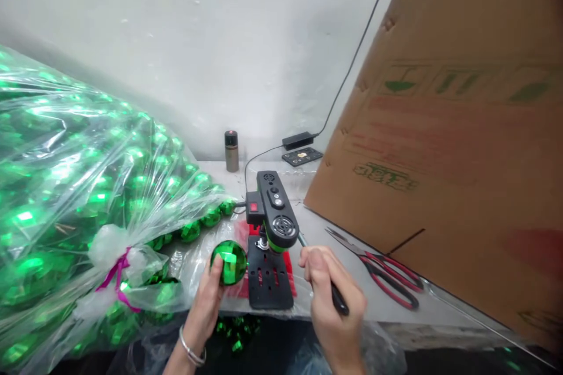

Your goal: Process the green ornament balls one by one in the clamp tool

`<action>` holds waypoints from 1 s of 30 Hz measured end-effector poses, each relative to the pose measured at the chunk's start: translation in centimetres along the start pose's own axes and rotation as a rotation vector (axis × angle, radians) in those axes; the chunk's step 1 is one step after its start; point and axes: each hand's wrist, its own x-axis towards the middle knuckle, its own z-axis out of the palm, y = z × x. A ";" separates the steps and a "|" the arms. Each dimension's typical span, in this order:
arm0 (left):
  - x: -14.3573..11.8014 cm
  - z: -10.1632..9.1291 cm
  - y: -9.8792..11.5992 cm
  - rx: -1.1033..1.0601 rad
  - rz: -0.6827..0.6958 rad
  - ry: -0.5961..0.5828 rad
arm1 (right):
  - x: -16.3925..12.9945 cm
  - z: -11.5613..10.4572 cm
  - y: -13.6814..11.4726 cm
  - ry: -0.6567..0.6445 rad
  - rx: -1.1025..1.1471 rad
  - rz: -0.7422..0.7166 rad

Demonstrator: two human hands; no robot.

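Figure: work at a small bench drill, head view. The left hand (pixel 206 299) cups 1 faceted green ball ornament (pixel 229 262) from below and the side, fingers closed around its lower half, and holds it just beside the base plate of the mini drill press (pixel 272 234), level with the drill head but not yet beneath it. The right hand (pixel 332 299) is curled tight around the black feed lever (pixel 338 302), which runs up and left toward the press head.

Step in hand, as judged from the pose: the ornament is being brought to the tool, with the lever gripped and ready. The next move would call for setting the ball squarely under the spindle on the slotted black base plate (pixel 268 281) and keeping it from rolling, since a glossy round surface gives the tool tip little purchase; the lever would then need a slow, even pull.

Surroundings: the press stands on a pale counter (pixel 316 228) set against a white wall (pixel 197 41). At left, 1 large clear plastic bag (pixel 65 187), tied with a purple ribbon (pixel 116 281), bulges with more green ornaments. At right, a sheet of printed cardboard (pixel 448 146) leans over the counter, with red-handled scissors (pixel 387 278) lying at its foot. Behind the press stand a small metal canister (pixel 231 151) and a black power adapter (pixel 298 140), whose cable climbs the wall.
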 end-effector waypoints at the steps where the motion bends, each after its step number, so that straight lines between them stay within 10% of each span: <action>1: -0.7 1.2 -0.5 -0.098 -0.088 -0.060 | 0.2 0.0 -0.1 -0.004 -0.001 0.009; 4: -1.9 3.6 -2.0 -0.066 -0.157 -0.096 | 0.4 -0.1 -0.3 -0.022 0.002 0.011; 18: -0.2 6.3 -4.1 0.445 0.385 -0.086 | 0.2 -0.7 -0.5 -0.071 -0.023 -0.049; 30: 0.0 8.0 -6.6 0.387 0.324 -0.091 | -0.9 -0.6 0.4 -0.052 -0.046 -0.056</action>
